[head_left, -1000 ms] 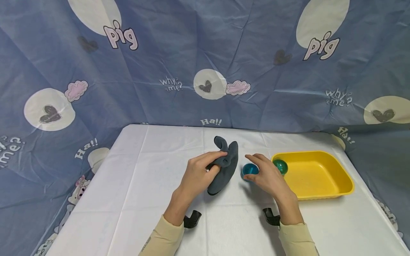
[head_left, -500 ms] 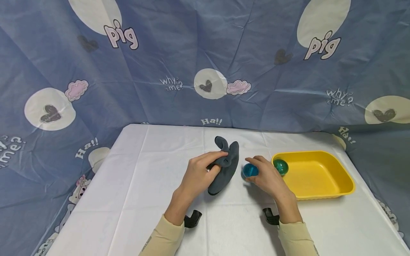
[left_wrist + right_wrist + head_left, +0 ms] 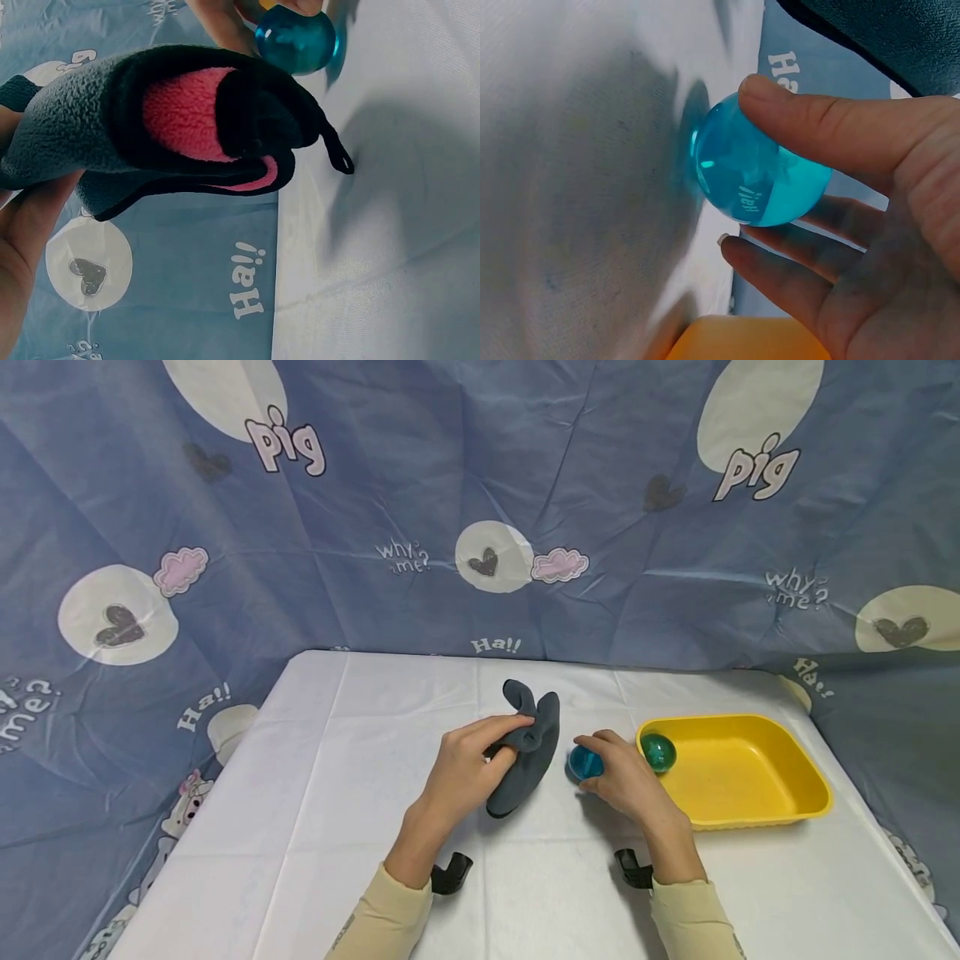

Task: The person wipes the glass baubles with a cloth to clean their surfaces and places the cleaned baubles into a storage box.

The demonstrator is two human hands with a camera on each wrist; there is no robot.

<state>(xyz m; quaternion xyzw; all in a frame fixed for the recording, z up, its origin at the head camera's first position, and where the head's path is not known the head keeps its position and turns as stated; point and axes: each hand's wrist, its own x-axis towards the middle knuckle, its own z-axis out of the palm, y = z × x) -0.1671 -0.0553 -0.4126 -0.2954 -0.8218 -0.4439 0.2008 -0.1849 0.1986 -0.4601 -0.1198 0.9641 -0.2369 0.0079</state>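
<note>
A dark grey fleecy cloth [image 3: 528, 768], bunched up, is pinched between the thumb and fingers of my left hand [image 3: 467, 768]. Its pink inner side [image 3: 187, 116], black edging and a small hanging loop [image 3: 339, 154] show in the left wrist view. To the right of the cloth, a clear blue ball [image 3: 585, 762] is on the white tablecloth. My right hand [image 3: 628, 777] grips this ball, with the thumb [image 3: 817, 124] on one side and fingers on the other. Part of the ball is hidden behind the thumb in the right wrist view.
A yellow tray [image 3: 750, 814] stands just right of my right hand. Inside its left end lies a clear green ball [image 3: 658, 752]. The white-covered table [image 3: 360, 793] reaches back to a blue patterned curtain [image 3: 390, 468].
My right hand's thumb and fingers have drawn in from a wider spread onto the blue ball. My left hand and the cloth have stayed in place.
</note>
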